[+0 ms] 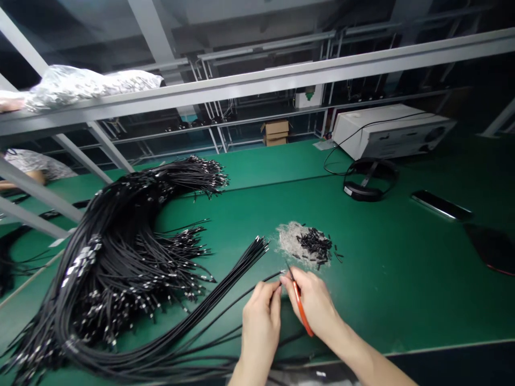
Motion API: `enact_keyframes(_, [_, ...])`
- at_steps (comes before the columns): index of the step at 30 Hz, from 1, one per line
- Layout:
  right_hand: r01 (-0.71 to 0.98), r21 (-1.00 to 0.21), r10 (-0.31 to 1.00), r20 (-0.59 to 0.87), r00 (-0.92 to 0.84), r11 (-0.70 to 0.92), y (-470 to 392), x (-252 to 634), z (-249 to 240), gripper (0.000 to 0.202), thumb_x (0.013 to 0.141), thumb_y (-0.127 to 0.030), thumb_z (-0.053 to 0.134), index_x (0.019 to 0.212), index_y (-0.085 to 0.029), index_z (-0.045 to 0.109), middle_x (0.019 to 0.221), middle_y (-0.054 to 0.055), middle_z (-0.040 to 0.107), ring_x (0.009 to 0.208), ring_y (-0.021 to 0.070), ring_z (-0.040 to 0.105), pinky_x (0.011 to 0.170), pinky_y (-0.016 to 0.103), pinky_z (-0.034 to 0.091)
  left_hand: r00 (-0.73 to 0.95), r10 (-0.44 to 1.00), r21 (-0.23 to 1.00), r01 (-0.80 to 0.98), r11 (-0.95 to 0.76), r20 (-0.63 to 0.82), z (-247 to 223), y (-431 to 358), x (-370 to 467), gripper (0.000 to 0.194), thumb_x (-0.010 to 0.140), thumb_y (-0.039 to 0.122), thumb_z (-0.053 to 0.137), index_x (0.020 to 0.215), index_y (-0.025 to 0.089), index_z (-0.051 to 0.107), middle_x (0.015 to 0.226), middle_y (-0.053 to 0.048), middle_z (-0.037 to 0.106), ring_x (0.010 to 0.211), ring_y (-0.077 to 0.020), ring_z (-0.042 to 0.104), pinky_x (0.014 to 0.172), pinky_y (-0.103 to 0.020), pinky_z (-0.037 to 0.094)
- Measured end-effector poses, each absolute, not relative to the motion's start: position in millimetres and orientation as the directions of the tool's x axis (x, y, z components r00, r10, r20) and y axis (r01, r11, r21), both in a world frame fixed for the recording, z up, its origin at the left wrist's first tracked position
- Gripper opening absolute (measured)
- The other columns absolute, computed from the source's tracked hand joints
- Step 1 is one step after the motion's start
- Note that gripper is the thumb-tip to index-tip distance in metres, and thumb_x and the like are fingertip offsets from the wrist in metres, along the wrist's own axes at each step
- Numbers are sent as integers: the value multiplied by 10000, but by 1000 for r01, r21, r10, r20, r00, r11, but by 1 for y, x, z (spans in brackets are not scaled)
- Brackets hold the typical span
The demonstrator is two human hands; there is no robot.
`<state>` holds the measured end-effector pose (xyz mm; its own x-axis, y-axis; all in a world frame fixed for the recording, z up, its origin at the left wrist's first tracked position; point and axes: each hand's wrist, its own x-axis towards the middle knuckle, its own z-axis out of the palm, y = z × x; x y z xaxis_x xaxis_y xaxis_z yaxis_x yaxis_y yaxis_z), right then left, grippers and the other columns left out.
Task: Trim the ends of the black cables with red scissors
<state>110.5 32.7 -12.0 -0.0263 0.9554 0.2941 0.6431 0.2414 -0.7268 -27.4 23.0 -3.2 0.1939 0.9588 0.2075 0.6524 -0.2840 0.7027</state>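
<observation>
My left hand (260, 313) pinches a thin black cable (270, 277) near its end, thumb and fingers pressed together. Close beside it, my right hand (316, 300) is closed around a slim orange-handled tool (300, 306) with a dark pointed tip; its exact kind is hard to make out. My right thumb and fingertips meet the left hand's fingers at the cable end. To the left, a sheaf of black cables (237, 276) with silvery tips lies on the green table. Just beyond my hands sits a heap of short black tube pieces (316, 242) beside pale fibrous scraps (287, 236).
A large pile of black cables (120, 257) covers the table's left side. At the right are a black headband-like device (364, 192), a phone (441, 205) and a white box-shaped machine (392, 131). A metal rail (257, 88) crosses above, carrying clear plastic bags (88, 86).
</observation>
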Motion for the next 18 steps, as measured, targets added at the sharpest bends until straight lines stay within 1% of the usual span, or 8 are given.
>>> enact_keyframes(3, [812, -421, 856, 486, -176, 405, 33, 113, -18, 272, 939, -174, 349, 717, -187, 504, 665, 21, 568, 574, 149, 470, 620, 287, 295, 177, 960, 674, 683, -280, 219, -14, 25, -24, 247, 921, 233, 407, 915, 186, 650, 816, -59, 616, 727, -187, 615, 682, -293, 460])
enact_keyframes(5, [800, -265, 770, 539, -341, 539, 36, 119, -20, 283, 936, -133, 326, 738, -181, 522, 678, 24, 562, 593, 157, 473, 646, 301, 294, 162, 966, 690, 676, -257, 200, -16, 26, -24, 242, 905, 214, 414, 861, 173, 648, 808, -66, 623, 734, -195, 615, 686, -297, 455])
enact_keyframes(6, [776, -218, 733, 545, -407, 592, 36, 122, -21, 280, 942, -135, 325, 759, -180, 533, 689, 23, 561, 611, 160, 479, 656, 303, 297, 152, 971, 714, 658, -239, 186, -16, 27, -25, 241, 900, 216, 419, 852, 169, 650, 812, -69, 632, 750, -198, 616, 697, -298, 453])
enact_keyframes(8, [763, -202, 722, 535, -439, 614, 37, 130, -21, 257, 961, -166, 343, 803, -180, 545, 710, 18, 560, 640, 163, 490, 671, 300, 305, 121, 983, 776, 603, -185, 139, -12, 29, -26, 247, 899, 257, 438, 861, 163, 664, 819, -71, 652, 754, -197, 612, 703, -292, 446])
enact_keyframes(10, [824, -225, 790, 493, -365, 521, 34, 138, -22, 208, 965, -234, 406, 819, -183, 544, 735, 16, 559, 658, 167, 498, 681, 300, 311, 94, 995, 854, 514, -85, 43, -9, 31, -26, 268, 890, 329, 476, 884, 154, 679, 796, -63, 662, 701, -180, 593, 659, -270, 433])
enact_keyframes(12, [893, -201, 860, 417, -293, 402, 30, 142, -23, 188, 925, -336, 519, 812, -187, 543, 766, 22, 561, 676, 181, 510, 688, 311, 315, 90, 994, 905, 426, 21, -66, -8, 33, -26, 305, 866, 386, 512, 837, 138, 686, 717, -48, 650, 604, -150, 546, 573, -241, 402])
enact_keyframes(15, [932, -123, 906, 308, -290, 341, 24, 141, -25, 276, 806, -446, 666, 824, -195, 552, 809, 26, 571, 712, 206, 535, 709, 329, 321, 114, 982, 928, 360, 100, -150, -11, 37, -25, 336, 842, 413, 532, 766, 120, 678, 625, -26, 620, 509, -111, 477, 488, -211, 351])
enact_keyframes(18, [939, -95, 917, 270, -295, 330, 23, 136, -26, 264, 787, -424, 695, 830, -202, 559, 801, 17, 583, 733, 214, 558, 737, 344, 325, 120, 977, 927, 353, 124, -177, -16, 41, -24, 334, 830, 405, 537, 749, 113, 677, 590, -17, 611, 467, -91, 439, 457, -199, 323])
